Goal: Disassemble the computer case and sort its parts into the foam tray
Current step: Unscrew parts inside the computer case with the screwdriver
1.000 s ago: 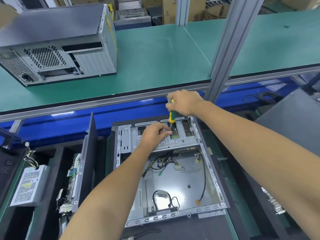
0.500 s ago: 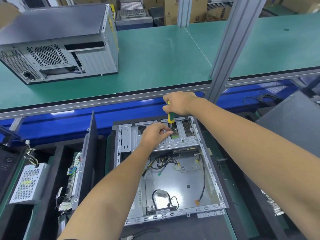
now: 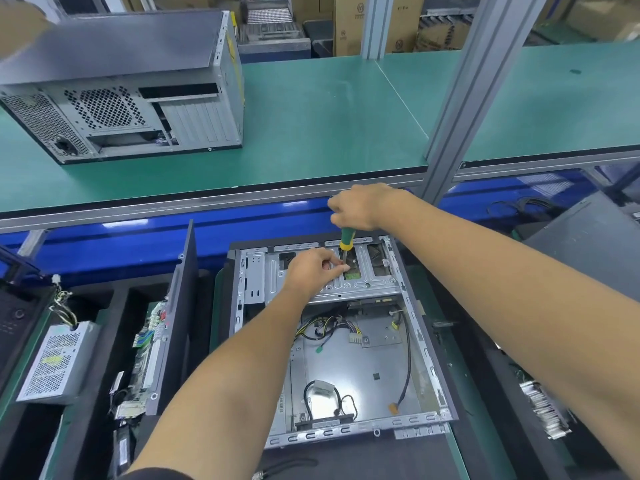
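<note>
Barely shifted, the screwdriver is gripped by the right hand, its tip pinched by left hand fingers over the stiff, sharp-edged drive cage.

green-topped shelf on grey aluminium posts, cardboard boxes behind.

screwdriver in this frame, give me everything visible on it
The screwdriver has a green handle with a yellow collar and a thin dark shaft. It stands nearly upright over the open case's drive bracket. The right hand grips the handle top; the left hand pinches at the shaft's lower end. The tip is hidden.
</note>
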The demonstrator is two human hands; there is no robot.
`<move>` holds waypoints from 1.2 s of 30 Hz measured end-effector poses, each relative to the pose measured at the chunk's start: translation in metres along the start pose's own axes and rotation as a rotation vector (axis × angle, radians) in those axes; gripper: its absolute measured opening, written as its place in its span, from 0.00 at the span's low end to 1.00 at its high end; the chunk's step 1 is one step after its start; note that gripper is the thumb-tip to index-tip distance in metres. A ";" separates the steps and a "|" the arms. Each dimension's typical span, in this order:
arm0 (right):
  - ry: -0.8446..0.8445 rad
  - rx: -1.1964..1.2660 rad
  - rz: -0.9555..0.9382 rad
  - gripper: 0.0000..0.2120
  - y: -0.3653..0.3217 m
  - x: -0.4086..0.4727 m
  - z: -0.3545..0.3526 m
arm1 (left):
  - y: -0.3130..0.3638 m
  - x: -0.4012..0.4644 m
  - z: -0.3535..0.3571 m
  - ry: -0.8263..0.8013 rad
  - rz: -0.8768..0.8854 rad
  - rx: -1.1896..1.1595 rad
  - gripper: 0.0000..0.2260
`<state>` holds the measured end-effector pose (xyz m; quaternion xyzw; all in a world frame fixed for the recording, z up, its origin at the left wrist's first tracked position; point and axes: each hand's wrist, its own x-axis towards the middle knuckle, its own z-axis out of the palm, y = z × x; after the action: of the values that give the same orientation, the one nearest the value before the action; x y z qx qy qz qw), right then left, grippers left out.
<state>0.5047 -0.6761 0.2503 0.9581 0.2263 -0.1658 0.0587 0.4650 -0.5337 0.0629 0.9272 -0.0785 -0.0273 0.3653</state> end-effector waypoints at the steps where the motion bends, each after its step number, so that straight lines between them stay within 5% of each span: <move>1: -0.023 0.022 -0.008 0.09 0.001 0.001 0.000 | 0.000 0.000 0.000 -0.001 0.001 0.002 0.10; 4: -0.066 0.153 -0.071 0.03 0.000 -0.003 -0.001 | 0.000 0.000 -0.001 0.010 0.007 -0.003 0.09; 7: -0.070 0.323 -0.145 0.08 -0.001 -0.005 0.002 | 0.000 -0.001 -0.001 0.010 0.014 -0.013 0.09; 13: 0.033 -0.019 0.000 0.11 0.002 -0.004 0.002 | 0.001 -0.001 -0.001 -0.002 0.005 0.000 0.09; 17: -0.038 0.152 -0.070 0.03 0.005 -0.002 0.002 | 0.001 -0.001 -0.001 -0.004 0.008 0.005 0.09; 20: -0.036 0.358 -0.142 0.09 0.007 -0.005 0.003 | 0.001 -0.001 -0.002 -0.007 0.013 0.009 0.09; 23: -0.030 0.270 -0.085 0.03 0.005 -0.004 0.006 | 0.001 -0.001 -0.002 -0.011 0.004 0.013 0.09; 26: 0.013 0.035 0.007 0.10 0.005 0.000 0.005 | 0.001 -0.001 -0.002 -0.016 0.007 0.023 0.09; 29: -0.030 0.178 -0.075 0.03 0.005 -0.001 0.004 | 0.002 0.000 -0.003 -0.013 0.007 0.029 0.09; 33: -0.087 0.340 -0.110 0.08 0.005 -0.007 0.005 | 0.002 -0.001 -0.003 -0.008 0.012 0.038 0.08; 36: 0.016 0.028 -0.014 0.10 0.006 -0.006 0.007 | 0.002 -0.001 -0.004 -0.011 0.010 0.043 0.08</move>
<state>0.5000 -0.6854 0.2461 0.9584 0.2313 -0.1617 0.0421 0.4644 -0.5326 0.0670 0.9342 -0.0857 -0.0286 0.3450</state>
